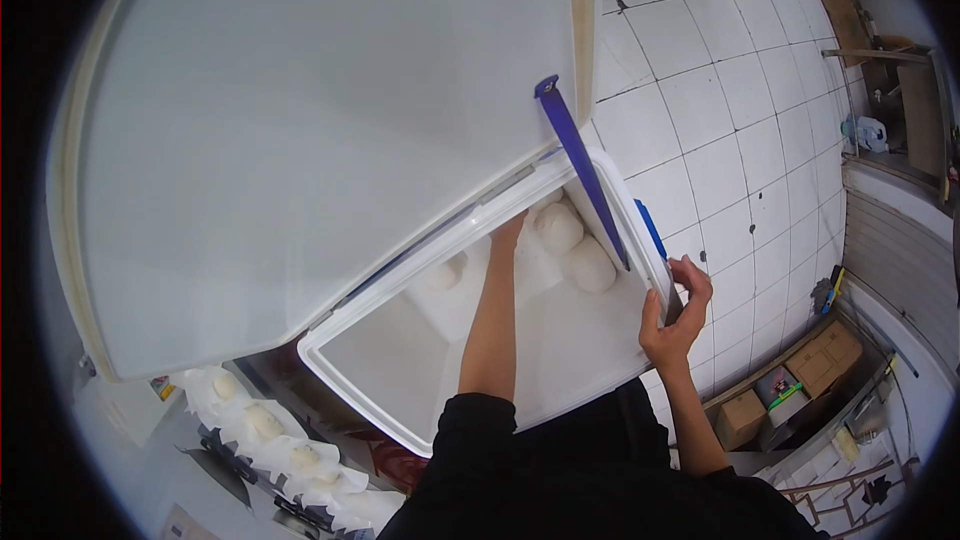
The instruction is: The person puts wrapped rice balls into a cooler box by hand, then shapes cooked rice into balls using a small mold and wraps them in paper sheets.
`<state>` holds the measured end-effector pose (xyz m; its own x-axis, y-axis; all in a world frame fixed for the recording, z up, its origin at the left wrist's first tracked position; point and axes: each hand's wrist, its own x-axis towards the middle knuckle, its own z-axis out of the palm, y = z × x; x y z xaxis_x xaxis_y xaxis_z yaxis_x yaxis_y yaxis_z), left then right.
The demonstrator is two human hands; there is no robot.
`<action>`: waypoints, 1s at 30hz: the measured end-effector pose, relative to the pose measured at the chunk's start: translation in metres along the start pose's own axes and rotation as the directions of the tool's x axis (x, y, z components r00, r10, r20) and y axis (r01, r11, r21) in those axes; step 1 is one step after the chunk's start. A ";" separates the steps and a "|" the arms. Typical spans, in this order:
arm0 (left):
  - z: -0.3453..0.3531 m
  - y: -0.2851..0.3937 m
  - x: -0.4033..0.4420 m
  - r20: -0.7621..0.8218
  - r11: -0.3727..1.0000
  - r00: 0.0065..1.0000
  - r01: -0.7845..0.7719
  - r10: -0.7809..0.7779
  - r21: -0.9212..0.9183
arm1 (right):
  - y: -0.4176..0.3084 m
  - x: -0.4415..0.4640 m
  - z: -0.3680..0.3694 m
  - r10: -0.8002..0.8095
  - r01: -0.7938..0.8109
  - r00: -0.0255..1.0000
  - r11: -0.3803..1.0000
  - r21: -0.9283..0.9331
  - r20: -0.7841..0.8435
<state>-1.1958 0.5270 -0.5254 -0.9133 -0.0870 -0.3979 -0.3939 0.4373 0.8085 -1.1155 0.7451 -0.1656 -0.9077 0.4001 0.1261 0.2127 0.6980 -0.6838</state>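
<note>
smooth plastic chest (560, 340), matt plastic lid (340, 140), matt cardboard boxes (825, 355)

Balls (589, 266) in the chest (385, 345), lid (300, 140) behind, floor tiles (720, 165) right.

The fingers of the left hand (508, 230) were hidden under the lid-side rim of the white box (385, 340), so what they touched could not be told. The same rim covered part of the farthest ball (549, 199). The view's top edge cut off the raised lid (330, 90); the bottom edge cut off the black clothing (590, 500).
</note>
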 end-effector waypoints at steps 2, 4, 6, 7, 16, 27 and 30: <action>-0.016 0.001 -0.011 0.055 0.993 0.996 -0.073 0.068 0.092 | -0.004 0.004 -0.003 -0.149 0.138 0.988 0.974 -0.179 -0.048; -0.060 0.060 -0.060 0.068 0.971 0.992 -0.120 0.108 0.205 | 0.001 -0.005 0.009 -0.262 0.263 0.964 0.965 0.012 -0.047; -0.083 0.095 -0.107 -0.008 0.755 0.976 0.174 -0.218 0.632 | -0.019 -0.001 0.024 -0.359 0.325 0.887 0.932 0.160 0.290; -0.083 0.077 -0.122 -0.064 0.759 0.965 0.239 -0.253 0.605 | -0.030 0.008 0.044 -0.385 0.290 0.794 0.920 0.263 0.470; -0.084 0.038 -0.132 0.008 0.916 0.922 0.383 -0.387 0.116 | 0.047 0.007 0.197 -0.093 0.522 0.611 0.794 -0.312 0.786; -0.059 0.047 -0.147 0.092 0.955 0.969 0.204 -0.228 0.213 | 0.074 -0.002 0.197 -0.194 0.434 0.741 0.868 -0.239 0.643; -0.065 0.071 -0.124 -0.012 0.918 0.965 0.246 -0.263 -0.311 | 0.035 0.016 0.156 -0.086 0.288 0.732 0.938 -0.192 0.676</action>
<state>-1.1173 0.5102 -0.3906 -0.7789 -0.2093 -0.5912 -0.6186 0.1012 0.7791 -1.1790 0.6838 -0.2994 -0.9269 -0.1687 -0.3353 0.0080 0.8842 -0.4670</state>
